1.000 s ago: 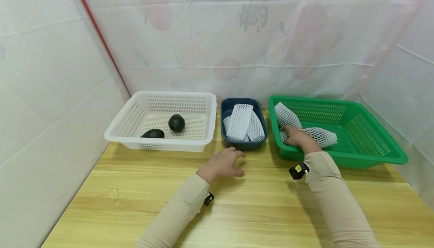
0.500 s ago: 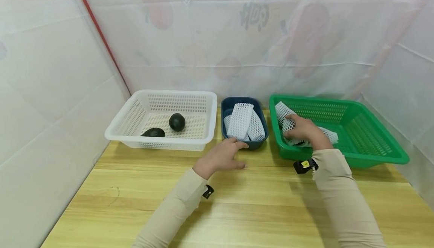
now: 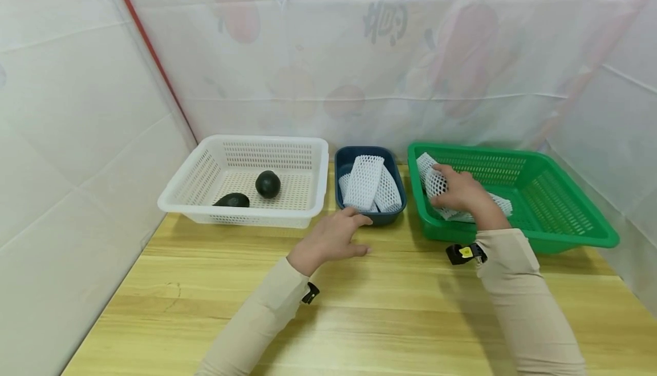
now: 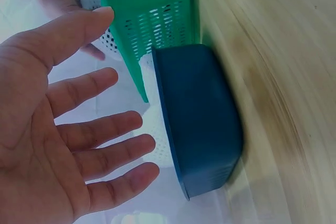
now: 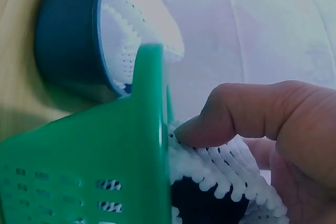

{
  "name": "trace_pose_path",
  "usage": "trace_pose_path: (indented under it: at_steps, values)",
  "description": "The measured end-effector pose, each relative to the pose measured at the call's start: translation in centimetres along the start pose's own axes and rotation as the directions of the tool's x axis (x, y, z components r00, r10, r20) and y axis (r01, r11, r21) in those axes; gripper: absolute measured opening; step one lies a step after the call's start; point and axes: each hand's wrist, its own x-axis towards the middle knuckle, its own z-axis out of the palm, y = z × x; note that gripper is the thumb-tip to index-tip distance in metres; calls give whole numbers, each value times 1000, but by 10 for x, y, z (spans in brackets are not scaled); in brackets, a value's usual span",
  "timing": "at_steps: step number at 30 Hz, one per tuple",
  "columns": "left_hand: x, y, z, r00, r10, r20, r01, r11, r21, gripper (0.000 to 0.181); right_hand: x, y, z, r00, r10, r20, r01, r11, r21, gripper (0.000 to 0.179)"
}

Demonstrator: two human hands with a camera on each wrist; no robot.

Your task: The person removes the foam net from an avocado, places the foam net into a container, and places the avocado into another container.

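My right hand reaches into the green basket and grips an avocado in a white foam net between thumb and fingers. In the right wrist view the avocado's dark end shows at the net's scalloped opening, with the thumb pressing the mesh. Other netted pieces lie beneath and beside it, partly hidden by the hand. My left hand, fingers spread and holding nothing, hovers at the near side of the dark blue tub. White foam nets are heaped in that tub.
A white basket stands left of the tub, with two bare dark avocados inside. All three containers line the back of the wooden table, before a hanging white sheet.
My right hand has lifted a netted avocado a little from the basket's front left corner and shifted slightly right and back. The left hand has moved slightly toward the tub.
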Motion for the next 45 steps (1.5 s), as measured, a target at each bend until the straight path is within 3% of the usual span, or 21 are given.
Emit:
trace_pose_path:
  at_steps: [6,11,21,31,39,45]
  values:
    - [-6,-3,-1,1000,-6,-21,6,1000,-27,52,-8,-4,-4,999,-16,-36,15,999,-32,91]
    - [-11,-8,-2,999,11,-51,-13,999,-44,52,-14,-10,-6,996,-53,-67,50,998,-45,88]
    - [-21,-19,1,999,-6,-53,1,996,-94,51,-30,-27,-6,989,-117,-92,111,992,-58,80]
    - [-32,-24,2,995,-27,-93,20,997,-76,49,-37,-40,2,978,-183,-103,178,982,-55,79]
    - [-39,-26,1,991,-5,-130,-4,997,-76,47,-40,-48,7,961,-243,-133,237,970,-61,79]
    - [-46,-29,0,994,-31,-103,23,997,-78,50,-40,-52,14,935,-315,-163,310,949,-58,77]
